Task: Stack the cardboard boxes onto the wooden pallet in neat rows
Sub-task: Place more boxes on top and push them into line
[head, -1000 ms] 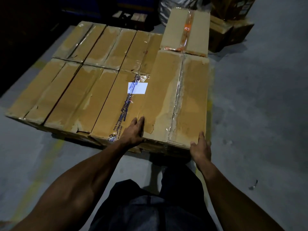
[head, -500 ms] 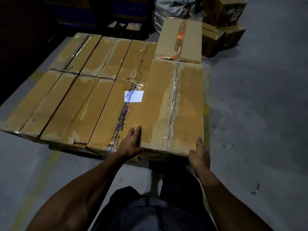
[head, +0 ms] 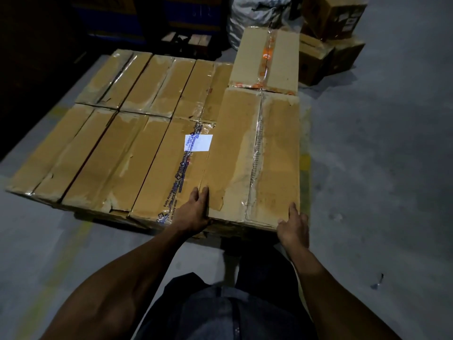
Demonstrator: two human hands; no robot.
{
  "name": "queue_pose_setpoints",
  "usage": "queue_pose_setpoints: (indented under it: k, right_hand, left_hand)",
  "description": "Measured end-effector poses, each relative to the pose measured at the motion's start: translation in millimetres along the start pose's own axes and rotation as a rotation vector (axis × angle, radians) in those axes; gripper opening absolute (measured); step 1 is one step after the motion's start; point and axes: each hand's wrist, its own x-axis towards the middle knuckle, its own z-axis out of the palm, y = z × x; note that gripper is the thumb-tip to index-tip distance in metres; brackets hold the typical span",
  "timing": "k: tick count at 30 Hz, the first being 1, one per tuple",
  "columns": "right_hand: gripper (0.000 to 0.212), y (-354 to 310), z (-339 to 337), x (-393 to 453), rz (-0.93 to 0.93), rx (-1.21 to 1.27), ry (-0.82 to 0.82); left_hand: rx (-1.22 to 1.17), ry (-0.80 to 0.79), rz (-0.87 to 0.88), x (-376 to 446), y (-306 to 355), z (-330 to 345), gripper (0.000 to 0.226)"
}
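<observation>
Long tan cardboard box (head: 255,153), clear tape down its centre seam, top paper scuffed and torn near the front, lies at the right end of the near row of similar taped boxes (head: 103,153), one level higher than its neighbours. Left hand (head: 193,212) sits at the box's near left corner, fingers straight and pressed vs. its left edge. Right hand (head: 293,228) at near right corner, fingers relaxed, touching the edge. Neither hand grasps. Pallet underneath mostly hidden. More brown cartons (head: 328,40) on the grey floor (head: 380,168) behind.

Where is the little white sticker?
The small white rectangular label lies mid-frame in the head view, on the brown cardboard box with blue printed tape, just left of the taller box both hands touch.
</observation>
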Motion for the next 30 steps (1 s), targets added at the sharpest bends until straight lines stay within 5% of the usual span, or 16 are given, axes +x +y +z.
queue_pose_setpoints:
  k: [8,21,30]
  right_hand:
    - [0.102,8,-5,-14,-0.24,-0.319,-0.199]
    - [0.084,-3,-9,-11,-0.259,-0.444,-0.17]
    - [0.077,-2,-12,-11,-0.261,-0.421,-0.141]
  left_hand:
    - [0.37,-0.012,0.108,3,4,-16,0.106]
    - [0.385,-0.022,0.104,12,4,-14,0.095]
    - [0.055,0.032,0.059,4,7,-13,0.093]
